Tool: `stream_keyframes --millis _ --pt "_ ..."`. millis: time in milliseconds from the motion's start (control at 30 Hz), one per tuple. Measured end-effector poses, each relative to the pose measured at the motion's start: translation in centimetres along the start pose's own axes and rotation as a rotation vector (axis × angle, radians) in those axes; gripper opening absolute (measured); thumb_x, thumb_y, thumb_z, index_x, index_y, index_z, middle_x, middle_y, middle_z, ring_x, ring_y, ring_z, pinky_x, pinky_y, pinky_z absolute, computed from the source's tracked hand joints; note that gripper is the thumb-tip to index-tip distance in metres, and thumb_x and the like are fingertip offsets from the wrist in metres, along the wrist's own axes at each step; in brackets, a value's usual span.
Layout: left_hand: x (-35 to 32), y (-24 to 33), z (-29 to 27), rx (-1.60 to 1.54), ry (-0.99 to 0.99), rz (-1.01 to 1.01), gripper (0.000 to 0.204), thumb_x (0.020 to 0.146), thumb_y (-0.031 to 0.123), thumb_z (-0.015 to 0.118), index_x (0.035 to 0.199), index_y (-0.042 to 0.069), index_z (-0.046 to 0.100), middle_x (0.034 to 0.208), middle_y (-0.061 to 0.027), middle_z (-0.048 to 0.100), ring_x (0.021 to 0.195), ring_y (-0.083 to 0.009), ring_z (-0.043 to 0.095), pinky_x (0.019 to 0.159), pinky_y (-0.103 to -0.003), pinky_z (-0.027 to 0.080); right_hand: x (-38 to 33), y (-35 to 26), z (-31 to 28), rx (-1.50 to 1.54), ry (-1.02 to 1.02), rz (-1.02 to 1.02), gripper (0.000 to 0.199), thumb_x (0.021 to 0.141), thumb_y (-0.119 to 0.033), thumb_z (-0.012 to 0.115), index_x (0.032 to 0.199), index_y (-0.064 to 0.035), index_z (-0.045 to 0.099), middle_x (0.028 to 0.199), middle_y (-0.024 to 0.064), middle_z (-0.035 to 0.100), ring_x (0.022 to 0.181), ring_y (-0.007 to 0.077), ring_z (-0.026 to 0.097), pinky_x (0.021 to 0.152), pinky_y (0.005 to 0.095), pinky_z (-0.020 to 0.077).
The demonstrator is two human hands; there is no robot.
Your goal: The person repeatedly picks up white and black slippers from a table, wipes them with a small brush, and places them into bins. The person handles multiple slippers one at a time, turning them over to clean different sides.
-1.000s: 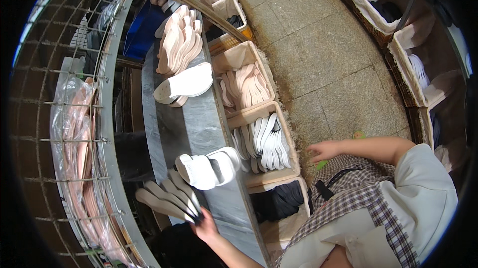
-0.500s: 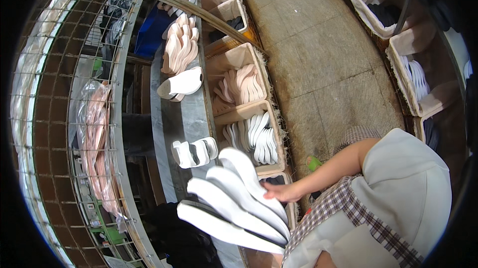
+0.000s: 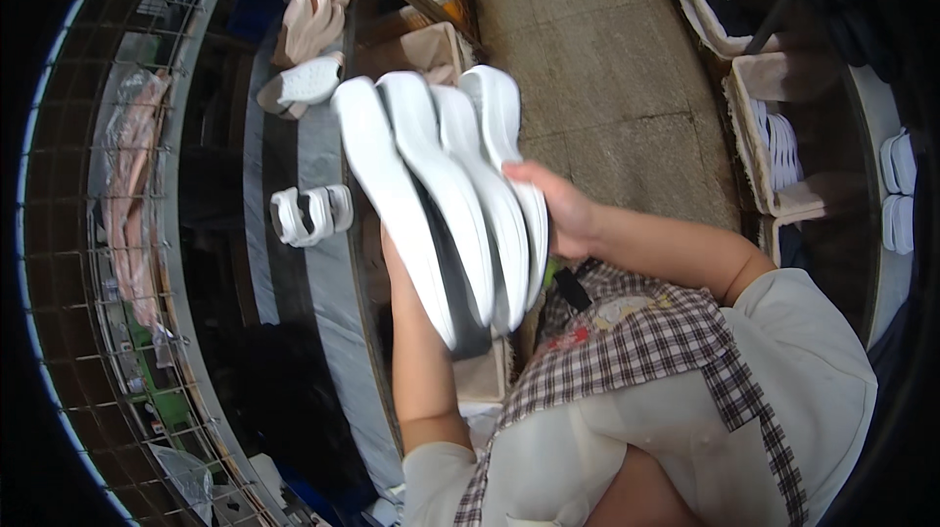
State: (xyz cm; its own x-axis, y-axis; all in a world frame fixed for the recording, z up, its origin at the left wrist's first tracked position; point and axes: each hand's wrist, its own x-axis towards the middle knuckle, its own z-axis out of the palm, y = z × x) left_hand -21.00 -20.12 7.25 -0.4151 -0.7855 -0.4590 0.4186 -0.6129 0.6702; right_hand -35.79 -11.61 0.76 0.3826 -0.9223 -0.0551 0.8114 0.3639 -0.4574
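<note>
A fanned stack of several white shoe soles (image 3: 436,160), with dark faces showing between some of them, is held up in front of me over the bench edge and the baskets. At its right side my right hand (image 3: 563,209) is closed on the outermost sole, thumb on top. From the left my left hand (image 3: 388,245) supports the stack; its fingers are hidden behind the soles. Left of the stack, a small group of white soles (image 3: 311,215) stands on the grey bench (image 3: 338,302).
Farther up the bench lie a white sole piece (image 3: 311,81) and a pile of peach soles (image 3: 315,13). Cloth-lined baskets (image 3: 431,52) line the bench. Wire mesh (image 3: 69,263) runs along the left. Across the aisle, another lined basket (image 3: 749,169) holds white soles (image 3: 774,145).
The white soles have risen and tilted more upright, moving farther from my body. My left forearm has come into view beside them. The view has shifted, with the bench now farther left.
</note>
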Motion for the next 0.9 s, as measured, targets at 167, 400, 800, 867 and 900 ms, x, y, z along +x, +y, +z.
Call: stream_keyframes --millis 167,400,800,867,900 --pt "1.2 -2.2 -0.2 -0.028 -0.181 -0.110 0.033 0.094 0.024 0.049 0.116 -0.001 0.052 0.106 -0.0113 0.060 0.091 -0.0208 0.061 0.078 -0.031 0.052 -1.9 -0.8 -1.2 0.155 0.200 0.286 0.088 0.079 -0.068 0.036 0.143 -0.0097 0.020 0.142 0.0264 0.023 0.128 0.0485 0.025 0.098 0.0631 0.0244" --pt "0.8 -4.1 -1.5 -0.037 -0.237 -0.082 0.028 0.093 0.022 0.050 0.111 0.001 0.056 0.103 -0.0113 0.062 0.090 -0.0214 0.062 0.078 -0.032 0.053 -2.2 -0.3 -2.3 0.291 0.339 0.445 0.083 0.082 -0.067 0.036 0.140 -0.0093 0.025 0.136 0.0264 0.030 0.123 0.0489 0.030 0.095 0.0610 0.0289" --pt "2.5 -4.4 -3.1 0.309 -0.262 0.163 0.029 0.093 0.022 0.049 0.114 0.003 0.055 0.109 -0.0107 0.060 0.098 -0.0227 0.059 0.088 -0.034 0.047 -1.8 0.4 -2.6 0.298 0.342 0.448 0.066 0.085 -0.065 0.032 0.130 -0.0173 0.039 0.123 0.0168 0.041 0.107 0.0368 0.042 0.080 0.0513 0.0418" --pt "2.7 -3.9 -3.3 -0.174 -0.218 -0.152 0.029 0.093 0.022 0.049 0.114 0.003 0.055 0.109 -0.0107 0.060 0.098 -0.0228 0.059 0.088 -0.034 0.047 -1.7 0.5 -2.7 0.312 0.344 0.450 0.066 0.084 -0.066 0.033 0.128 -0.0172 0.040 0.124 0.0168 0.042 0.105 0.0371 0.044 0.078 0.0510 0.0428" --pt "2.8 -3.7 -3.4 -0.214 -0.222 -0.193 0.029 0.093 0.023 0.049 0.114 0.003 0.055 0.108 -0.0105 0.060 0.098 -0.0227 0.059 0.088 -0.034 0.047 -1.6 0.5 -2.8 0.327 0.350 0.453 0.066 0.084 -0.066 0.034 0.127 -0.0168 0.042 0.124 0.0170 0.042 0.103 0.0375 0.045 0.077 0.0508 0.0434"
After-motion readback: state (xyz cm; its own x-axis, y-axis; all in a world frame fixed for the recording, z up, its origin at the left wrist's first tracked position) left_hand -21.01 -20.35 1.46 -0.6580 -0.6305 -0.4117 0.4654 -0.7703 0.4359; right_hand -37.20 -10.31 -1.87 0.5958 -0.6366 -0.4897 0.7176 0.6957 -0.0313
